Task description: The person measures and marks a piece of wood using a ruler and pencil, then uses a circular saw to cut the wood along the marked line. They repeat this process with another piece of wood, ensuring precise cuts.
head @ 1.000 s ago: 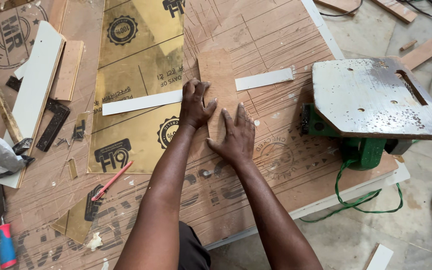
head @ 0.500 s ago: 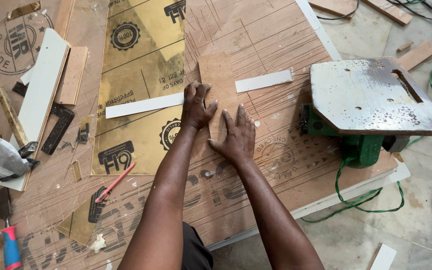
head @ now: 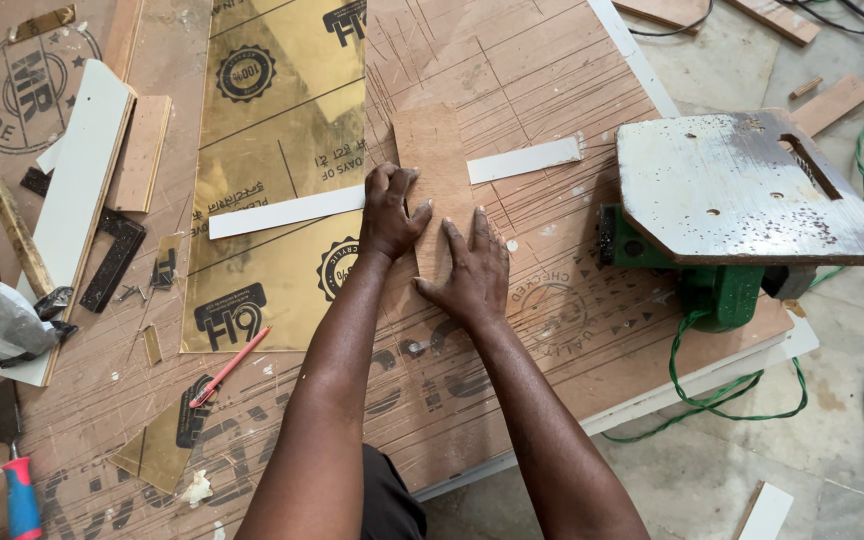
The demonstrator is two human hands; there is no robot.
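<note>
Both hands, left [head: 392, 212] and right [head: 472, 268], press flat with spread fingers on a board [head: 434, 150] mid-frame, pinning it to the surface [head: 552, 330].

gold printed sheet [head: 272, 170] | flat, left of centre | black round emblems

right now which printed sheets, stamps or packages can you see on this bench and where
Shiny gold printed sheet: left of the left hand, tall rectangle, black round emblems.
Round black stamp on the brown board: far left corner, ring shape.
Crumpled grey pouch: left edge, white end.
No screens.
</note>
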